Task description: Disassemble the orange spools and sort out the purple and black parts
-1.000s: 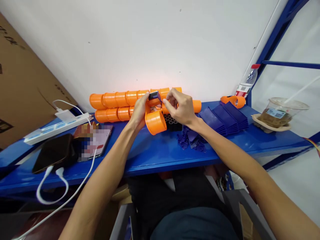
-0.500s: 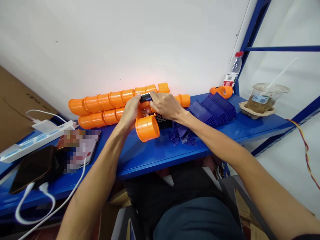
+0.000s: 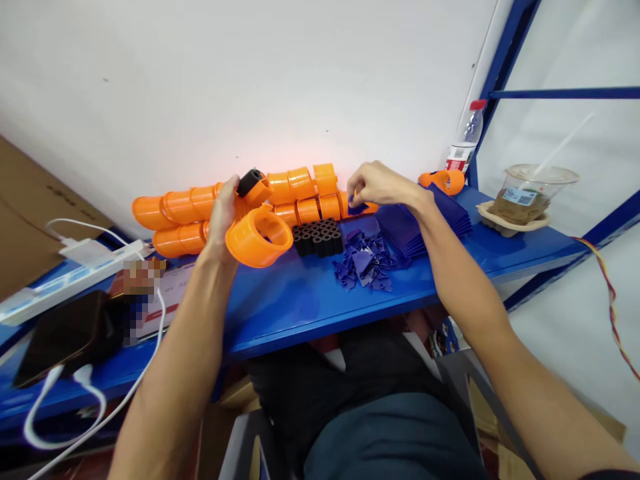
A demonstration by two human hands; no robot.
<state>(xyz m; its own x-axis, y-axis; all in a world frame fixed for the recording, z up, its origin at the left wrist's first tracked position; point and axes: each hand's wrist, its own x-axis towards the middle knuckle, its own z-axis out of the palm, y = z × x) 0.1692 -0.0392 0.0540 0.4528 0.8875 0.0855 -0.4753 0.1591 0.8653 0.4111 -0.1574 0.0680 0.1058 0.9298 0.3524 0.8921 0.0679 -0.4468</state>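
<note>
My left hand grips an orange plastic cup-shaped part, held above the blue shelf with its open end toward me; a black cylinder sits in its top. My right hand is over the stack of dark blue folded pieces, fingers pinched on a small blue piece. Between the hands lie a block of black cylinders and a heap of small blue clips. Rows of nested orange parts lie along the wall.
A white power strip, a dark phone with white cables and a pixelated item lie at the left of the blue shelf. A water bottle, an orange part and a lidded drink cup stand at right. Cardboard leans at far left.
My hands have parted: the left one moved left and up with the orange part and its black cylinder, the right one moved right to the blue pieces and pinched one.
</note>
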